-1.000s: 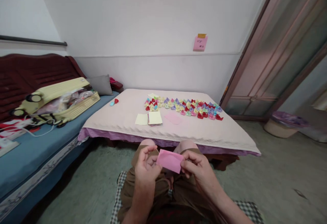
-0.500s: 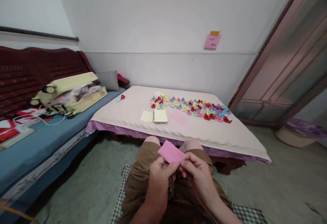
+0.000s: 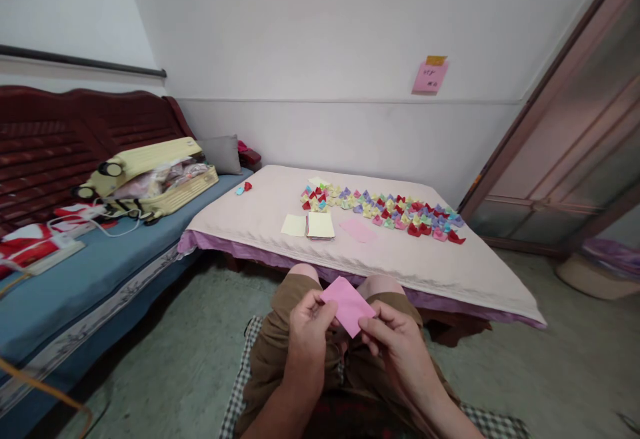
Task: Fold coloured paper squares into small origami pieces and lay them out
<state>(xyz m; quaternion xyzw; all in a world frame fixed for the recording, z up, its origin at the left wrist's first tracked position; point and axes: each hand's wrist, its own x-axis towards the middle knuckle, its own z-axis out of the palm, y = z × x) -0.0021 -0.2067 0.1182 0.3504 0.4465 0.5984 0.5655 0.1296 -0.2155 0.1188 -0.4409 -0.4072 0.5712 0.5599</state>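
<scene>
Above my lap, a small pink sheet of folded paper [image 3: 347,304] is pinched between both hands. My left hand [image 3: 310,325] grips its left corner with thumb and fingers. At the right corner my right hand [image 3: 393,335] closes on the paper. On the low bed ahead lie a stack of square paper [image 3: 321,225] with a pale yellow sheet on top, a loose yellow sheet [image 3: 294,225] at its left and a pink sheet [image 3: 358,229] at its right. Behind them spread several rows of small colourful folded paper pieces [image 3: 385,209].
A blue-covered wooden bench [image 3: 170,215] runs along the left, bearing an open yellow suitcase [image 3: 165,185] and a grey pillow [image 3: 223,153]. A pink note [image 3: 430,77] is taped to the wall. At far right stands a bin [image 3: 595,272] with a purple liner.
The pink paper has turned and shows a more square face. My left hand has shifted from its lower edge to the left corner. The view has swung slightly left.
</scene>
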